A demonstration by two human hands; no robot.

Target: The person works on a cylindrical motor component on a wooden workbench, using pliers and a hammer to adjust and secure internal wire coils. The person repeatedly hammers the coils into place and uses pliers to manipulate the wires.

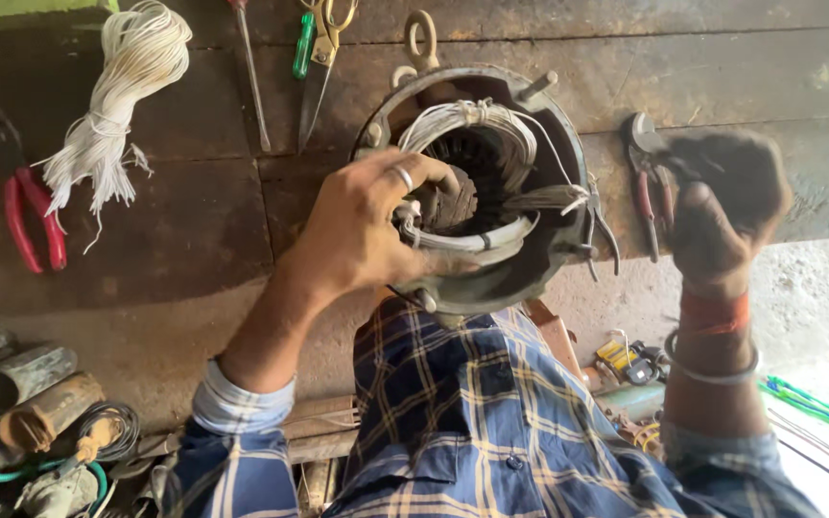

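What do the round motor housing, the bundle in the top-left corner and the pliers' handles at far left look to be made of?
Motor housing: looks like cast metal, dull grey, grimy, with rusty patches on the rim. Bundle: white cord or insulated wire, matte, looped and tied, ends frayed; which of the two is unclear. Pliers' handles: glossy red, probably plastic or rubber sleeves over metal. The left hand rests on the housing's pale windings.

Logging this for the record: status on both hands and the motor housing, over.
Left hand gripping white winding wires inside motor housing. Right hand raised, blurred, beside it. Pliers by housing.
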